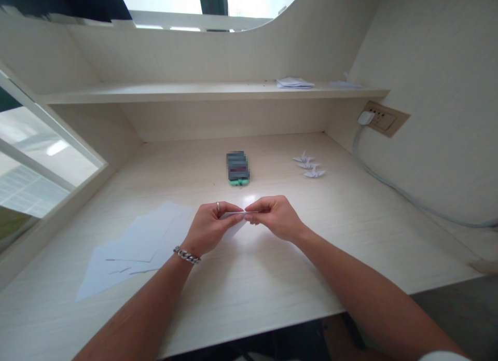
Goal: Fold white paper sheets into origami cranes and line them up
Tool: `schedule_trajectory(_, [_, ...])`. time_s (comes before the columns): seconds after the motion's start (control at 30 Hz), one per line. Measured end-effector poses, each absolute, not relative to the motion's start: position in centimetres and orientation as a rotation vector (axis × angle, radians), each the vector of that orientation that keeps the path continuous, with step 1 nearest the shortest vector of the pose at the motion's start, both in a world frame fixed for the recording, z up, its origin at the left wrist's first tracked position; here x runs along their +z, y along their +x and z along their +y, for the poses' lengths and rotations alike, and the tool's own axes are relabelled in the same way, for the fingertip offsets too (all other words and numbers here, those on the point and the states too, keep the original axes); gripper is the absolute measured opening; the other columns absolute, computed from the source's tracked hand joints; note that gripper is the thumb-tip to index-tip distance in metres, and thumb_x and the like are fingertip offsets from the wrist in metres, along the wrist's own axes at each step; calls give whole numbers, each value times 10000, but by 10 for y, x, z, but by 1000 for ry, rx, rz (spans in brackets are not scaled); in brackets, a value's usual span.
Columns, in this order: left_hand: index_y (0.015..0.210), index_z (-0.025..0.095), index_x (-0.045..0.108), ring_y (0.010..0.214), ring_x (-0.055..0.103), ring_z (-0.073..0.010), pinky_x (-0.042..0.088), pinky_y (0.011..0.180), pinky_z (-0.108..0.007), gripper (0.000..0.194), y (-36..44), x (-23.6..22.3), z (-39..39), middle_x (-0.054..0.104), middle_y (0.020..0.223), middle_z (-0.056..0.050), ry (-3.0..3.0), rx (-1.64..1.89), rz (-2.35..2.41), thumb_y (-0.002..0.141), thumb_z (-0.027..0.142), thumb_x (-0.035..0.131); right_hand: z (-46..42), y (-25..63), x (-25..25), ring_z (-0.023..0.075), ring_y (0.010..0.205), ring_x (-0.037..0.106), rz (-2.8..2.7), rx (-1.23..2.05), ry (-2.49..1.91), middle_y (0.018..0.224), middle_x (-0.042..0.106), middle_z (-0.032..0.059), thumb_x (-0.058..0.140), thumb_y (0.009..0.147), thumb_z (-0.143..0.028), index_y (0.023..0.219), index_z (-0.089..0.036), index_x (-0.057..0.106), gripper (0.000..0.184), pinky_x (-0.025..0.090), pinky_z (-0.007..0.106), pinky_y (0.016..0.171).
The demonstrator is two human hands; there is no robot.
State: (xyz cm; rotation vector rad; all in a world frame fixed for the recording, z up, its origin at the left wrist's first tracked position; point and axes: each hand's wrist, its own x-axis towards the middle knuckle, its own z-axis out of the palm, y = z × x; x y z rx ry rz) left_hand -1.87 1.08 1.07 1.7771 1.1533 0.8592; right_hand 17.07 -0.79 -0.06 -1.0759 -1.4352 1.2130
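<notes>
A small piece of white paper (pixel 235 227) is held just above the desk between my two hands. My left hand (pixel 210 223), with a ring and a chain bracelet, pinches its left side between thumb and fingers. Opposite it, my right hand (pixel 274 216) pinches the paper's upper right edge, the fingertips of both hands almost meeting. How the paper is folded is mostly hidden by my fingers. Beyond my right hand stand three folded paper cranes (pixel 313 172) in a close group. Loose white paper sheets (pixel 132 241) lie overlapping to the left of my left hand.
A phone-like device (pixel 238 168), blurred out, with a green lower edge, lies beyond my hands on the desk (pixel 187 169). Folded papers (pixel 294 83) rest on the shelf (pixel 194 95). At right, a white plug sits in the wall socket (pixel 385 119), its cable (pixel 412 197) running along the wall.
</notes>
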Motion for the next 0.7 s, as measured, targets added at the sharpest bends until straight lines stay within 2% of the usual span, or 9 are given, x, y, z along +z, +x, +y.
schedule_trajectory(0.2, [794, 155, 759, 549, 563, -128, 404, 495, -221, 236, -20, 12, 11, 721, 676, -41, 1672, 838, 1173, 702, 372, 743, -6, 173, -1, 143, 580, 634, -1464, 1263, -1064, 632, 688, 45, 777, 667, -429, 837, -125, 754, 349, 540, 303, 617])
schedule_trajectory(0.4, [774, 131, 758, 529, 539, -128, 385, 481, -223, 242, -21, 15, 13, 703, 641, -46, 1567, 827, 1241, 664, 346, 752, 3, 183, -1, 149, 619, 666, -1346, 1301, -1072, 710, 698, 57, 715, 722, -477, 899, -115, 717, 403, 562, 310, 638])
schedule_trajectory(0.53, [773, 133, 761, 527, 543, -132, 383, 478, -225, 243, -21, 15, 13, 701, 635, -47, 1575, 790, 1247, 666, 350, 743, 0, 181, 1, 141, 663, 661, -1457, 1209, -1086, 758, 707, 57, 703, 751, -408, 899, -129, 715, 316, 544, 278, 651])
schedule_trajectory(0.7, [772, 137, 761, 538, 562, -134, 399, 484, -224, 251, -19, 14, 13, 713, 654, -48, 1556, 777, 1211, 651, 357, 750, -4, 174, -2, 133, 587, 634, -1545, 1220, -1107, 626, 668, 29, 682, 767, -353, 819, -131, 722, 232, 522, 272, 613])
